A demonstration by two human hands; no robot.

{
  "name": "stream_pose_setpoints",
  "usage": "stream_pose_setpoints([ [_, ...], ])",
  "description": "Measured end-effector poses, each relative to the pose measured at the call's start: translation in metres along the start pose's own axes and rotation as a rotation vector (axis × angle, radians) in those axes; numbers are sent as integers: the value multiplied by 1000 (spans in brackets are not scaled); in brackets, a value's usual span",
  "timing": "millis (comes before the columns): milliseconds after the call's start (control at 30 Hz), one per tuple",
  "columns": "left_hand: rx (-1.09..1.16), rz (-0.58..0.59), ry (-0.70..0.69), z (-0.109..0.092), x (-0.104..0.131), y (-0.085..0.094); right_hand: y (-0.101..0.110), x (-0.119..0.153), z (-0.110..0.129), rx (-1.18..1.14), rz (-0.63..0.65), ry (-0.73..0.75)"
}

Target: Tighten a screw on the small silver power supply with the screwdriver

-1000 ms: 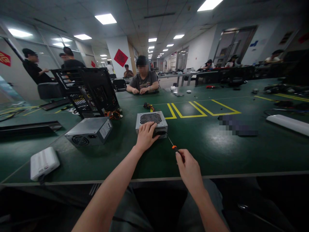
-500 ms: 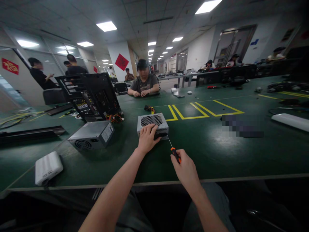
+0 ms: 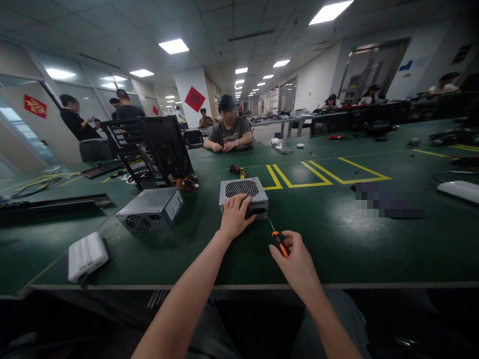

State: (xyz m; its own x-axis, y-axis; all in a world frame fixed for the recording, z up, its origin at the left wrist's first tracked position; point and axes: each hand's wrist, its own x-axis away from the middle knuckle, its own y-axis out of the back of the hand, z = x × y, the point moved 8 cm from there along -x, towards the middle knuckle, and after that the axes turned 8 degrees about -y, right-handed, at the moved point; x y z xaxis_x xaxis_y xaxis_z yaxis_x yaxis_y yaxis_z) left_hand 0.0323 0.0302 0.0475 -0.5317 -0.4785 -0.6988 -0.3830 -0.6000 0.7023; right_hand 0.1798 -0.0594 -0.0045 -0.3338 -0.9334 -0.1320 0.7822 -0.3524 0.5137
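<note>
A grey computer power supply [image 3: 263, 192] with a honeycomb vent sits on the green table ahead of me. My left hand [image 3: 236, 215] grips it, fingers over the top near edge and thumb along the near side. An orange-and-black screwdriver [image 3: 280, 243] is in my right hand [image 3: 297, 259], between thumb and fingers. Its shaft slants up to the lower right corner of the power supply's near face; the exact contact of the tip is too small to make out. Behind the unit lies its bundle of cables [image 3: 236, 171].
A second power supply [image 3: 151, 208] stands to the left, before an open black computer case [image 3: 149, 149]. A white power bank [image 3: 88, 257] lies near the front edge. Yellow tape lines [image 3: 310, 184] mark the table. A person [image 3: 229, 132] sits opposite.
The view has turned slightly, so everything sits further right in the picture. My right fingers have loosened and shifted around the screwdriver handle. My left hand stays on the power supply.
</note>
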Motion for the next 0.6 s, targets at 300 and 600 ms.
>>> stream_pose_setpoints([
  [300, 31, -4, 5, 2, 0, 0, 1, 5, -6, -93, -35, 35],
  [600, 36, 0, 8, 4, 0, -2, -2, 4, -4, -59, -23, 5],
])
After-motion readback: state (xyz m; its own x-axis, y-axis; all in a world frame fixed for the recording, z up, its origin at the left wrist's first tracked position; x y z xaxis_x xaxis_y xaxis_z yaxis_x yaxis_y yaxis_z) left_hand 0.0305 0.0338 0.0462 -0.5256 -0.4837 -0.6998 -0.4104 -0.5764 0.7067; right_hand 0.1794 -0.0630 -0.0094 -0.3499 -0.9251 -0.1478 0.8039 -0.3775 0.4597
